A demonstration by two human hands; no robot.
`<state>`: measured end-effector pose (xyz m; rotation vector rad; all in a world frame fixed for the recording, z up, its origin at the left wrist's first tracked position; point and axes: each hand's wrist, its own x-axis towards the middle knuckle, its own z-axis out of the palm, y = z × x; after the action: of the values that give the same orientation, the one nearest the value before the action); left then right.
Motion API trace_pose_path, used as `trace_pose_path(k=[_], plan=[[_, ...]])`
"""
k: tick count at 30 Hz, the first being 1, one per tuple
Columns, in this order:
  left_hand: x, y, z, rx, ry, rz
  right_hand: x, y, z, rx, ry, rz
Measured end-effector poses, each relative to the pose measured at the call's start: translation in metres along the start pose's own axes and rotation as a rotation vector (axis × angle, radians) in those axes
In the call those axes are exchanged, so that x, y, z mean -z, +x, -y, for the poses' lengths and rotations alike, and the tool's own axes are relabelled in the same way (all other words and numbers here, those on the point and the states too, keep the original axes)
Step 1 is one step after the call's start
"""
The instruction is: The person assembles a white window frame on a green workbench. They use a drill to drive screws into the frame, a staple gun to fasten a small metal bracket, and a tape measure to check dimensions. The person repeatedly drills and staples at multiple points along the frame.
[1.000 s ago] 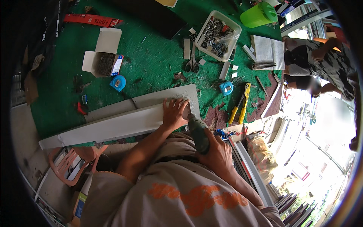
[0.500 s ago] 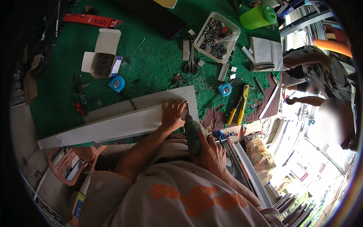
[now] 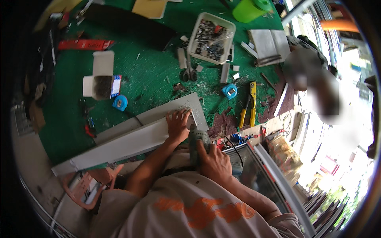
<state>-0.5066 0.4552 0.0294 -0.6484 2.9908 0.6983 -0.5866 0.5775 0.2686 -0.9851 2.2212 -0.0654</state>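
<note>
A long white metal profile (image 3: 123, 146) lies slantwise along the near edge of the green table, with a flat grey panel (image 3: 158, 113) behind it. My left hand (image 3: 177, 126) grips the profile near its right end, fingers bent over its far edge. In my right hand (image 3: 216, 162) is a green power drill (image 3: 195, 143), held close to my body. Its front end points at the profile's right end, just beside my left fingers. Whether the bit touches the metal is too small to tell.
Beyond lie two blue tape measures (image 3: 229, 91), a yellow-handled hand riveter (image 3: 253, 105), scissors (image 3: 189, 74), an open box of small fasteners (image 3: 102, 87) and a white tub (image 3: 193, 51) of hardware. A plastic chair (image 3: 85, 194) stands below left. Another person (image 3: 313, 71) is at the right.
The whole view has shifted and turned slightly. Both hands keep their holds, with the drill still at the profile's right end. The other person at the right has changed posture.
</note>
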Motion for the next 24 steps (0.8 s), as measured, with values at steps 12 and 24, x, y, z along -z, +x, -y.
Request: trace_pose_path(k=[12,24], plan=[[-0.014,-0.002,0.005,-0.005,0.1,0.047,-0.012,-0.005,-0.014,0.019,0.005,-0.071],[-0.003,0.0,-0.002,0.023,-0.009,0.033,-0.008,-0.002,-0.011,0.055,-0.015,-0.059]])
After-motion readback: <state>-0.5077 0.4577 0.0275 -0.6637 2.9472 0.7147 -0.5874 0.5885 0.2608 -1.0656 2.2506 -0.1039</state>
